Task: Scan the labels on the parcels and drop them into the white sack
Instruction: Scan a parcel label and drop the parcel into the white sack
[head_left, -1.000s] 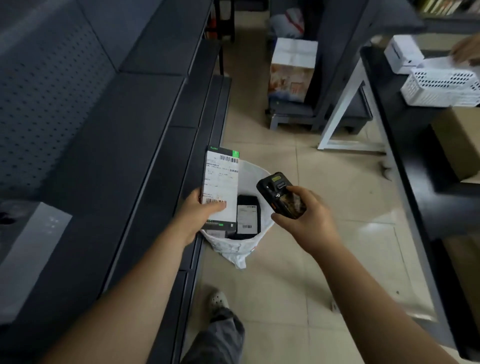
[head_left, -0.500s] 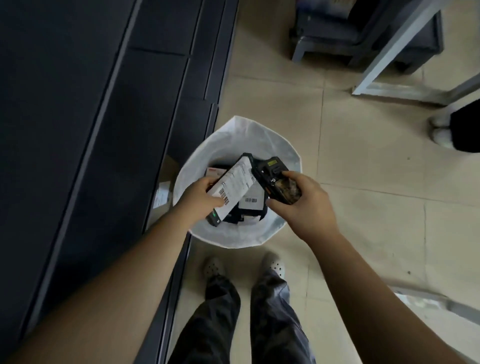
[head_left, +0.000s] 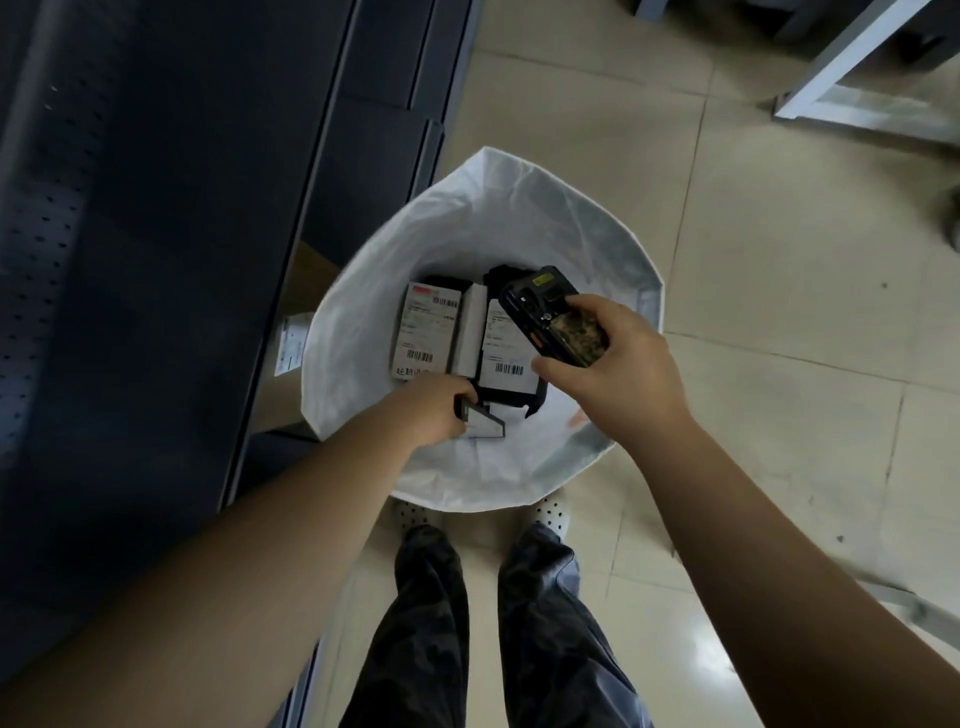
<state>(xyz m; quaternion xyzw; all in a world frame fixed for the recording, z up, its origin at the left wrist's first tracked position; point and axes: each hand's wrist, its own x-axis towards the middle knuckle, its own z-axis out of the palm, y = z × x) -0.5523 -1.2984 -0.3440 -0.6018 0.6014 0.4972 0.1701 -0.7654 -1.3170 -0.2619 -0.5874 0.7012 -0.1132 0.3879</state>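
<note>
Two parcels: labelled boxes (head_left: 427, 332) and (head_left: 506, 348), face up inside white sack (head_left: 467, 208).
Change: third box (head_left: 480, 423), lifted a second ago, now lowered into sack.
Left hand (head_left: 434, 410): curled round that box, unreleased.
Right hand (head_left: 618, 374): gripping handheld scanner (head_left: 553, 314).
Meaning: scan apparently done, drop nearly complete.

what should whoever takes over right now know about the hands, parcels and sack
Left hand: down inside the sack, at the near end of a parcel; whether it grips it is unclear.
Right hand: holds the scanner over the sack.
Parcels: two labelled ones lie flat in the sack, one left, one right.
Done: several parcels are in.
Left: free the left hand, fetch the next parcel, scan, drop.
</note>
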